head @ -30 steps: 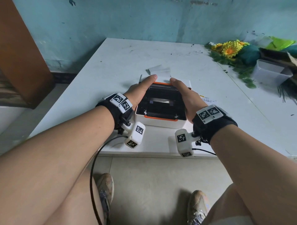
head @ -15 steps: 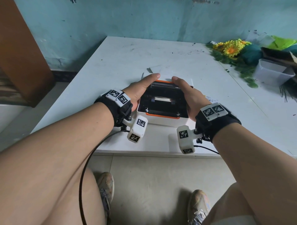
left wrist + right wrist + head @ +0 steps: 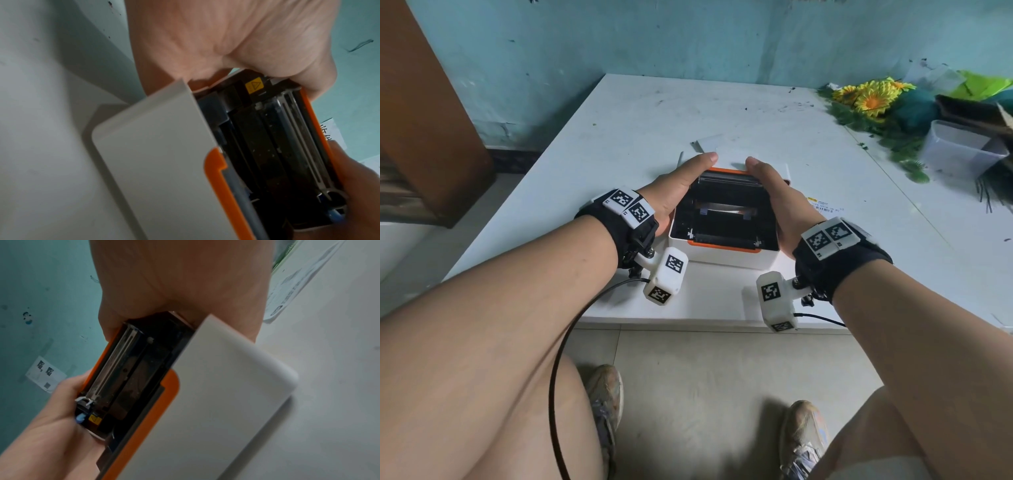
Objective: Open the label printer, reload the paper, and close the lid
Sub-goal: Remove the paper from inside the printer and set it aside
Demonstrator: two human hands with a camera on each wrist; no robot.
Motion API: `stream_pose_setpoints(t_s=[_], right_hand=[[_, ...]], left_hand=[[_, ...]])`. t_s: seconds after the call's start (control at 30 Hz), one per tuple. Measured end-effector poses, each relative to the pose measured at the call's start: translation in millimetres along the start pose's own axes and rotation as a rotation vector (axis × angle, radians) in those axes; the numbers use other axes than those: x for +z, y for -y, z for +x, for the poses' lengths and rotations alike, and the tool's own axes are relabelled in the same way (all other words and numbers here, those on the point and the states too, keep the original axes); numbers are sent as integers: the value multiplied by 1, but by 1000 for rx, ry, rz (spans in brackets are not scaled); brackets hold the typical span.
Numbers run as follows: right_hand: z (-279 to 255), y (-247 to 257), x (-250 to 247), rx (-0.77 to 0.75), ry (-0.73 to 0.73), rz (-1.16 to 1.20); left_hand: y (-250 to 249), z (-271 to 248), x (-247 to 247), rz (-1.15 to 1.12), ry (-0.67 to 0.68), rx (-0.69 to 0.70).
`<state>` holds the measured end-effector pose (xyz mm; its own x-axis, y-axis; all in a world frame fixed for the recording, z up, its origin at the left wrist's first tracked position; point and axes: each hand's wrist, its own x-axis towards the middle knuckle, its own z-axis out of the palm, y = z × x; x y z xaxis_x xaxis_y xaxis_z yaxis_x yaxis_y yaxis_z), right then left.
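Observation:
A white label printer [image 3: 722,255] with orange trim stands near the table's front edge. Its lid [image 3: 729,181] is partly raised, showing the black inside and a pale strip across the bay. My left hand [image 3: 678,185] grips the lid's left end and my right hand [image 3: 774,192] its right end, both thumbs on the lid's orange top edge. The left wrist view shows my left hand [image 3: 226,40] over the lid [image 3: 316,129], above the white body [image 3: 160,162]. The right wrist view shows my right hand [image 3: 185,280] on the lid [image 3: 115,369]. The fingers behind the lid are hidden.
A white paper piece [image 3: 707,144] lies just behind the printer and a printed label [image 3: 825,205] to its right. Artificial flowers [image 3: 869,99] and a clear plastic tub [image 3: 959,150] crowd the far right. A brown cabinet [image 3: 421,120] stands left of the table [image 3: 619,120].
Both hands stay on the lid with the thumbs a little closer together. Less of the white paper behind the lid shows now. The head view has shifted slightly.

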<state>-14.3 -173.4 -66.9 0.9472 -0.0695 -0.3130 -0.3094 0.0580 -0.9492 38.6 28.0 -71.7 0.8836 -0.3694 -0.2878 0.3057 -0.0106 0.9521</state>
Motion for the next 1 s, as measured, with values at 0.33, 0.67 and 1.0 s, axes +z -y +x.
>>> stream_pose_setpoints(t_s=[0.33, 0.67, 1.0], right_hand=[[-15, 6, 1, -25, 79, 17], [-29, 10, -15, 79, 320, 192], [-18, 12, -14, 222, 108, 449]], left_hand=[[0, -1, 0, -14, 11, -14], [-2, -8, 2, 8, -45, 22], [-3, -10, 3, 25, -62, 30]])
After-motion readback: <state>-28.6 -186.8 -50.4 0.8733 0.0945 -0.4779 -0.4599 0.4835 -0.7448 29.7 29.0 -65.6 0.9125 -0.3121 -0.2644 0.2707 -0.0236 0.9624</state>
